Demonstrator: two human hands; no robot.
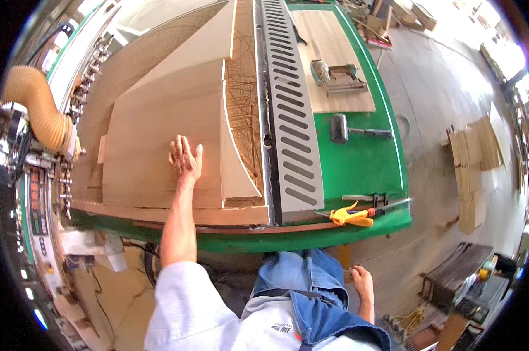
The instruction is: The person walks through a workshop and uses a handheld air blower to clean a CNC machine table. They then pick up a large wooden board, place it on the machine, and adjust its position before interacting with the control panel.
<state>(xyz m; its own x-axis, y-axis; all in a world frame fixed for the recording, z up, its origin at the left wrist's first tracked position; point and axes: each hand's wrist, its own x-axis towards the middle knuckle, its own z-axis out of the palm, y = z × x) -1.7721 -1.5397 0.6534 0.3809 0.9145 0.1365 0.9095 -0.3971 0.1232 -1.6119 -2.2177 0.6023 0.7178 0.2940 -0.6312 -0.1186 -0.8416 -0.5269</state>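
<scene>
- Left hand [185, 162] rests palm down on the board [144, 134], fingers slightly parted and pointing toward the far side, thumb out to the right
- Right hand [363, 281] hangs beside the denim [302, 272], fingers curled; I cannot tell whether it pinches anything
- The board lies flat on the bed [243, 99], whose brown surface is scored with lines; the left hand is right of the board's middle
- A curved piece [233, 169] sits along the board's right edge, its hollow side facing right
- Beyond the board lies another panel [209, 44] with a slanting left edge
- A wood strip [177, 214] runs along the bed's front edge
- Right of the bed a grey slotted plate [306, 187] runs lengthwise, and next to it is the green bench [358, 167]
- On the bench, farther back, a nail gun [344, 88] lies on a pale sheet [326, 41]
- Nearer, a black mallet [339, 128] lies with its handle to the right
- At the bench's front edge, a yellow clamp [355, 218] lies near a metal bar [359, 198]
- A tan hose [39, 105] bends down at the far left
- Wooden pieces [468, 175] are on the floor [419, 193] at the right
</scene>
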